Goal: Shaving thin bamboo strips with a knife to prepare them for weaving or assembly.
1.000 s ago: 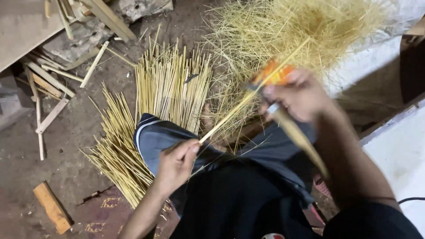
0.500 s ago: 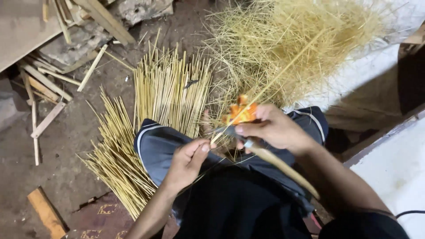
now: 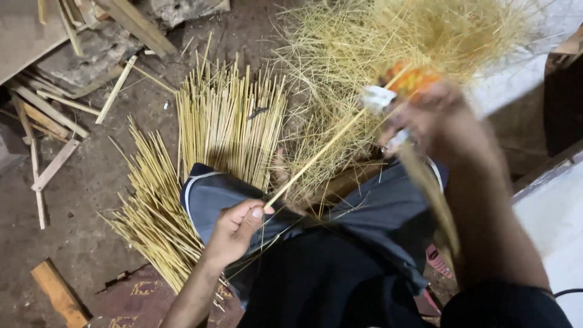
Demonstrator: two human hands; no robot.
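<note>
Two hands share one thin bamboo stick (image 3: 316, 159): the left hand (image 3: 234, 228) pinches its near end over the lap, seemingly to steady it, while the blurred right hand (image 3: 434, 118) is clenched round an orange-handled cutter (image 3: 404, 85) at the far end. Finished sticks (image 3: 228, 121) lie fanned on the dirt floor (image 3: 91, 182) ahead of the knees, within easy reach, beside a heap of fine shavings (image 3: 395, 36).

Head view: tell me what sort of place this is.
Probably a rough workshop for splitting thin sticks: cut sticks fanned on a dirt floor, a heap of shavings, and wood offcuts.
</note>
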